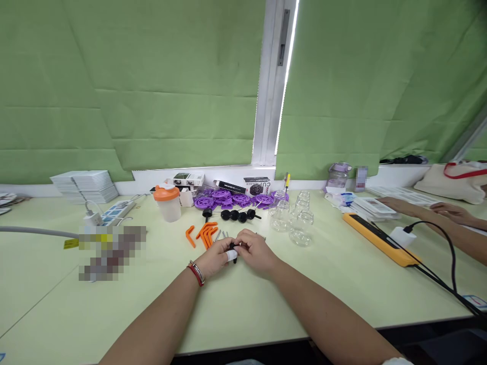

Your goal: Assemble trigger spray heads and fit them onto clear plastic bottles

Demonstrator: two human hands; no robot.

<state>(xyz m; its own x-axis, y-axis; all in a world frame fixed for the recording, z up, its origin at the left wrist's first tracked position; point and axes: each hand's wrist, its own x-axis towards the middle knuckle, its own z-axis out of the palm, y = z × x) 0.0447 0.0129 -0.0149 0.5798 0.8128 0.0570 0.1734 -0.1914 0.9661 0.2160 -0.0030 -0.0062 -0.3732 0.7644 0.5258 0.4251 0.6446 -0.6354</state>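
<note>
My left hand (216, 258) and my right hand (257, 253) meet over the table, fingers closed on a small black part (235, 261). Most of it is hidden by the fingers, so its exact kind does not show. White tape wraps a finger of the left hand. Just beyond the hands lie several orange bent pieces (206, 234) and a few thin metal rods (217, 235). Farther back are several black round knobs (234, 216), a black piece with a round top (207, 214) and a pile of purple openwork discs (222, 198).
Transparent jars (302, 229) stand right of the purple discs. An orange-lidded cup (168, 204) and small boxes (188, 179) are at back left. A yellow power strip (380, 239) with black cables lies right, near another person's hands (403, 207). White stacks (85, 186) sit far left.
</note>
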